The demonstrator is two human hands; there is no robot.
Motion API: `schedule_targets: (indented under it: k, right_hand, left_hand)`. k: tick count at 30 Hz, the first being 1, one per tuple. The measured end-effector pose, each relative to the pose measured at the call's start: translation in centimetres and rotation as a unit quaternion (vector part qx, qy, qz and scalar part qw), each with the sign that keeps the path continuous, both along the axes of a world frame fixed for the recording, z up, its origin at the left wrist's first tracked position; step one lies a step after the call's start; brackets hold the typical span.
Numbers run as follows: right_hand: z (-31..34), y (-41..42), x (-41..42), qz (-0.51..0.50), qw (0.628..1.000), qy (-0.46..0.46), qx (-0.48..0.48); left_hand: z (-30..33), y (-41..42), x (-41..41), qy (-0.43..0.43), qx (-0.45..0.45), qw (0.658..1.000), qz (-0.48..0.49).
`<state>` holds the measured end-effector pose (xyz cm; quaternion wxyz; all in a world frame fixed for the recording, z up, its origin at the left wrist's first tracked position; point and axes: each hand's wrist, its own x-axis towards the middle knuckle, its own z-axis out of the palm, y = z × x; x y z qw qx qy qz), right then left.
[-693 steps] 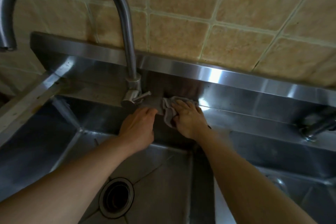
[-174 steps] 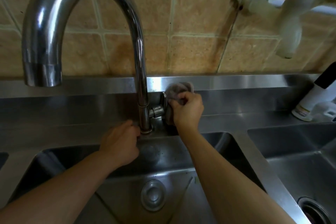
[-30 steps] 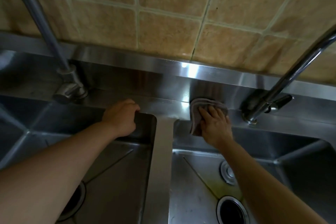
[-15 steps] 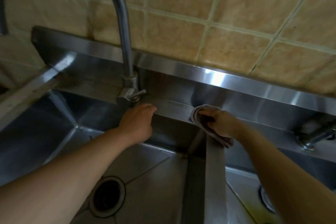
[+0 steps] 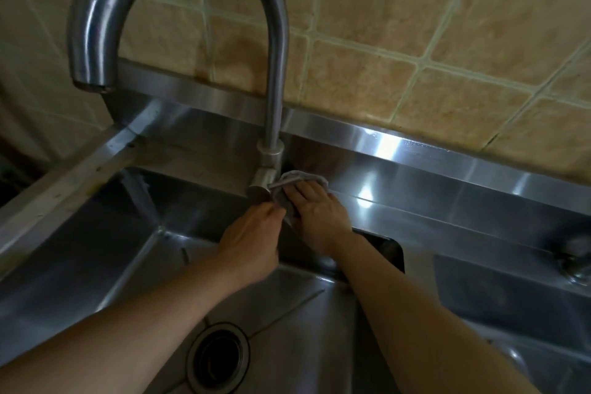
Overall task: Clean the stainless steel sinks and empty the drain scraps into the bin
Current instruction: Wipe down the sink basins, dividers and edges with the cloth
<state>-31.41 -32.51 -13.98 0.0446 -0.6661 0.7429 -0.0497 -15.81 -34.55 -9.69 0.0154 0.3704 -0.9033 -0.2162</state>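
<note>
My right hand (image 5: 319, 214) presses the crumpled grey cloth (image 5: 289, 198), fingers flat, against the curved steel tap's base (image 5: 263, 184), at 12 o'clock of the left stainless sink basin (image 5: 96, 265). My left hand (image 5: 252, 245) rests curled on the rim, holding nothing.

Grey cloth (image 5: 289, 198) bunched against steel sink's (image 5: 96, 265) faucet base (image 5: 263, 182)

The brushed stainless steel sink surface (image 5: 415, 214) runs under the tan tiled wall, its back ledge catching bright glare. A crumpled grey cloth (image 5: 289, 198) lies on that ledge beneath the right hand's fingers (image 5: 307, 193). Just left of those fingers, touching the cloth, stands the base of the tall curved steel tap (image 5: 270, 150). Below the fingers sinks the left basin, its round drain (image 5: 218, 361) open.
</note>
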Motion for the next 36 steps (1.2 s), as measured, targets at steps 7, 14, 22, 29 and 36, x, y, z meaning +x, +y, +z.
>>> schedule_targets:
  k: [7, 14, 22, 29, 36]
  right_hand:
    - [1.0, 10.3, -7.2, -0.202, 0.976, 0.039, 0.073]
    - [0.5, 4.5, -2.3, -0.127, 0.985, 0.104, 0.055]
    - [0.3, 3.1, -3.0, -0.022, 0.998, 0.036, 0.049]
    - [0.6, 11.4, -11.6, -0.165, 0.983, -0.026, 0.078]
    - [0.0, 19.6, -18.1, -0.318, 0.947, -0.024, 0.046]
  left_hand:
    - [0.1, 0.9, -1.8, -0.001, 0.009, 1.0, -0.01]
    - [0.5, 0.8, -1.9, 0.011, -0.007, 1.0, -0.005]
    - [0.3, 1.1, -3.4, -0.01, -0.023, 1.0, 0.009]
    - [-0.4, 2.7, -9.2, -0.064, -0.046, 0.996, -0.047]
    - [-1.6, 3.3, -12.2, -0.068, -0.072, 0.993, -0.066]
